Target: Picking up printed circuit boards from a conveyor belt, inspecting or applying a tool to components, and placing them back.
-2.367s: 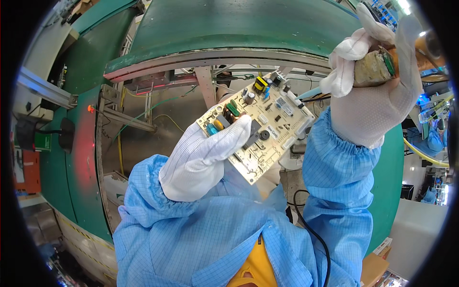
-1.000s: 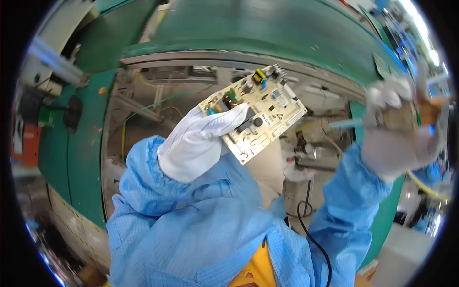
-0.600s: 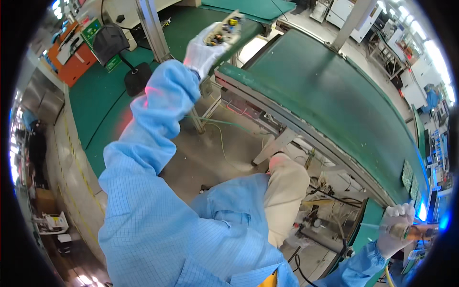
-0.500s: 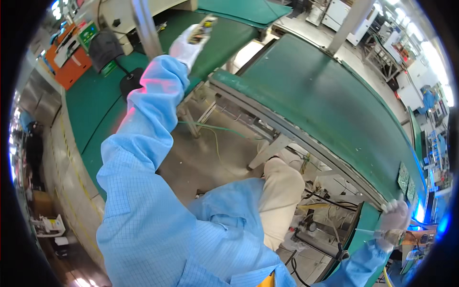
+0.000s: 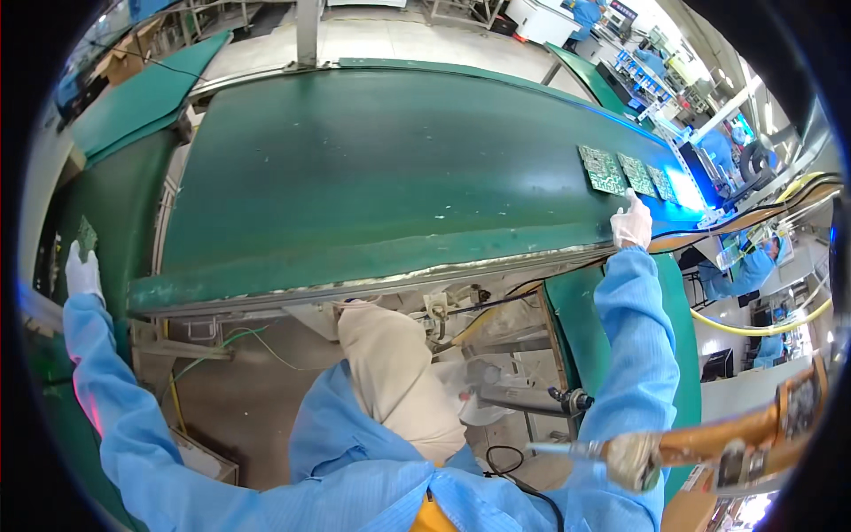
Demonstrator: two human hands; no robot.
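My left hand [image 5: 84, 273], in a white glove, reaches to the belt at the far left. Its fingers are apart, and a green circuit board [image 5: 87, 233] lies right at their tips. Over the near edge of the large green conveyor belt [image 5: 372, 160], my right hand [image 5: 632, 223], also gloved, stretches a finger up to the row of circuit boards. The fingertip is by the gap between the leftmost board [image 5: 603, 170] and the middle board [image 5: 636, 175]; whether it touches either, I cannot tell. A third board [image 5: 660, 183] lies farther right.
A metal rail [image 5: 381, 288] runs along the belt's near side. Blue light [image 5: 684, 188] glows at the belt's right end. A copper-coloured arm [image 5: 727, 439] juts in at lower right. Cables and a yellow hose [image 5: 762, 330] hang at the right. People in blue work in the background.
The view has swung right. My left hand, which held a circuit board up, is now low at the left belt with its fingers apart. My right hand has reached forward to the boards.
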